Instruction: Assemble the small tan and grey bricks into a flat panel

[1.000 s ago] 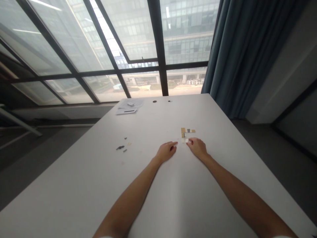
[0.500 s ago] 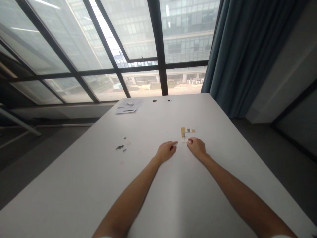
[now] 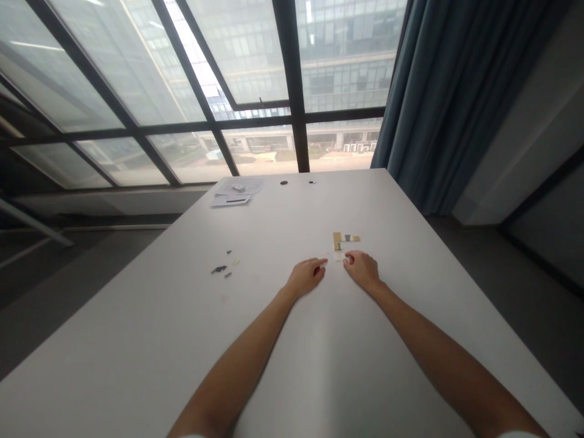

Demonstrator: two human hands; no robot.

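Both my hands rest on a white table (image 3: 356, 377). My left hand (image 3: 306, 276) lies curled, with its forefinger stretched toward a small flat assembly of tan, grey and pale pieces (image 3: 342, 241). My right hand (image 3: 362, 268) sits just right of the assembly's near end, fingers bent, its fingertips pinched at a pale piece (image 3: 338, 256). I cannot make out whether it grips that piece. Only a small gap separates the two hands.
Several tiny dark and pale loose pieces (image 3: 223, 268) lie to the left on the table. Papers with a small white object (image 3: 236, 192) sit at the far edge near two round holes (image 3: 284, 182). A large window (image 3: 246, 85) and a blue curtain (image 3: 447, 97) stand beyond.
My right hand has drawn slightly left and closer to the pale piece. The left hand has stayed put. The camera has tilted a little.
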